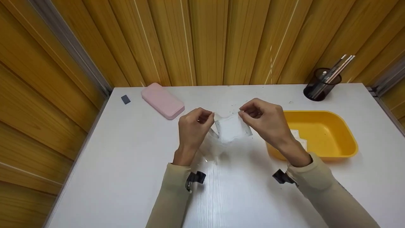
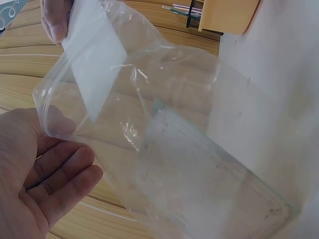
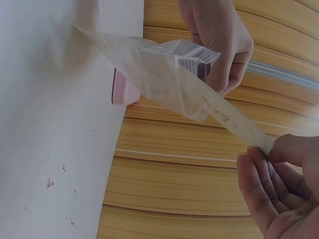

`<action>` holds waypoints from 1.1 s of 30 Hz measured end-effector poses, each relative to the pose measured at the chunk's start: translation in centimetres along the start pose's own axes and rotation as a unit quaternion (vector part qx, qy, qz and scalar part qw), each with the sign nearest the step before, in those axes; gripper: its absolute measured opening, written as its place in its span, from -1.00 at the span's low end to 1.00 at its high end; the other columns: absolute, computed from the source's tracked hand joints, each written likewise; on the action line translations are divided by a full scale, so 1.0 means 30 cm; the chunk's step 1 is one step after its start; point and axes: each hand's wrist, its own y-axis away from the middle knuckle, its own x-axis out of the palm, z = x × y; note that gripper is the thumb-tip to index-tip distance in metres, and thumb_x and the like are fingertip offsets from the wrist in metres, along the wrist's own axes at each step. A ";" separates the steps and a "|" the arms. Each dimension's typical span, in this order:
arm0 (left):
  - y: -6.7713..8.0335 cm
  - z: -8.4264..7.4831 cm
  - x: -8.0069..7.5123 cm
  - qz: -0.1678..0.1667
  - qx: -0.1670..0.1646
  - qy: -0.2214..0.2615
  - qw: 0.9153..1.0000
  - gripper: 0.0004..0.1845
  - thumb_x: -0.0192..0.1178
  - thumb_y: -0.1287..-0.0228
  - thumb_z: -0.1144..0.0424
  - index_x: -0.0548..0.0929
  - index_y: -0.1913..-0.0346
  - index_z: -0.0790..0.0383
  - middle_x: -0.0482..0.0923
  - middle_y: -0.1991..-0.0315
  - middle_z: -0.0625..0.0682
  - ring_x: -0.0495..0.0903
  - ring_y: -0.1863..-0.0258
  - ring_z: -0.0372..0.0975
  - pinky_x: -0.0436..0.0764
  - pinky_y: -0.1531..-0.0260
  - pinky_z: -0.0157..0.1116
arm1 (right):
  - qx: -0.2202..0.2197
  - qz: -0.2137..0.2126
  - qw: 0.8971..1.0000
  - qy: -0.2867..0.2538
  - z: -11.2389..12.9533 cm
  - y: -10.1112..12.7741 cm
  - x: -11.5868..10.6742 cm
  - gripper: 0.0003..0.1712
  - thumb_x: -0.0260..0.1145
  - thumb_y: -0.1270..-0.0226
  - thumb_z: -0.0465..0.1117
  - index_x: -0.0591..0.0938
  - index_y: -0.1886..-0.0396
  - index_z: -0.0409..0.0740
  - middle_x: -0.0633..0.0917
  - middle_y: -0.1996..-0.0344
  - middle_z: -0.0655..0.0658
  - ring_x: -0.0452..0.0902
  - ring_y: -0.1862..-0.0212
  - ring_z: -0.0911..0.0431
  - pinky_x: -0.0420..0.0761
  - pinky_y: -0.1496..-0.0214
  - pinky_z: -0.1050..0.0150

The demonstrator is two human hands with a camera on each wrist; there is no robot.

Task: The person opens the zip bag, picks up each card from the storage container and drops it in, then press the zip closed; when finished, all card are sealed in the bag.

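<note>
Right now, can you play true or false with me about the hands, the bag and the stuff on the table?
1. Both hands hold a clear plastic bag. True: the left hand and right hand each pinch an edge of it.
2. The yellow tray sits by the left hand. False: it is beside the right hand.
3. The pink case lies on the white table. True.
4. The black cup of pens has tipped over. False: it stands upright at the table's back edge.
5. The bag is lying flat on the table. False: it is held up above it.
</note>
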 end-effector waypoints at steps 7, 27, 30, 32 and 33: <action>-0.001 -0.002 0.001 0.003 -0.006 0.003 1.000 -0.93 0.46 -0.21 0.49 0.78 0.38 0.32 0.75 0.47 0.06 0.72 0.54 -0.22 0.72 0.44 -0.37 | -0.021 -0.017 1.000 0.013 0.016 -0.004 0.022 -0.90 0.50 -0.28 -0.48 0.78 0.24 -0.31 0.78 0.41 -0.08 0.67 0.39 0.12 0.64 0.28 0.48; -0.005 -0.013 -0.001 0.009 -0.011 0.020 1.000 -0.94 0.45 -0.24 0.48 0.79 0.36 0.31 0.77 0.46 0.03 0.72 0.52 -0.24 0.72 0.44 -0.37 | -0.035 0.043 0.998 0.014 -0.006 0.001 0.121 -0.90 0.57 -0.28 -0.41 0.80 0.25 -0.24 0.82 0.38 -0.02 0.70 0.37 0.15 0.69 0.25 0.28; -0.004 -0.014 0.001 0.006 -0.010 0.022 1.000 -0.94 0.45 -0.23 0.48 0.79 0.37 0.30 0.76 0.46 0.03 0.72 0.53 -0.25 0.72 0.45 -0.36 | -0.049 0.040 0.998 0.022 -0.015 0.000 0.133 -0.91 0.58 -0.28 -0.39 0.81 0.26 -0.23 0.82 0.38 -0.01 0.66 0.38 0.15 0.62 0.28 0.30; -0.003 -0.014 0.001 0.005 -0.010 0.023 1.000 -0.93 0.45 -0.23 0.48 0.79 0.37 0.30 0.76 0.47 0.03 0.71 0.54 -0.25 0.72 0.46 -0.36 | -0.060 0.040 0.997 0.025 -0.021 0.000 0.142 -0.91 0.58 -0.28 -0.37 0.81 0.26 -0.23 0.82 0.38 -0.01 0.63 0.39 0.13 0.58 0.30 0.31; -0.003 -0.014 0.001 0.005 -0.010 0.023 1.000 -0.93 0.45 -0.22 0.48 0.78 0.38 0.30 0.76 0.47 0.03 0.71 0.54 -0.25 0.72 0.46 -0.36 | -0.066 0.041 0.997 0.027 -0.024 0.000 0.145 -0.91 0.58 -0.28 -0.37 0.82 0.25 -0.24 0.82 0.37 -0.02 0.62 0.39 0.13 0.57 0.30 0.32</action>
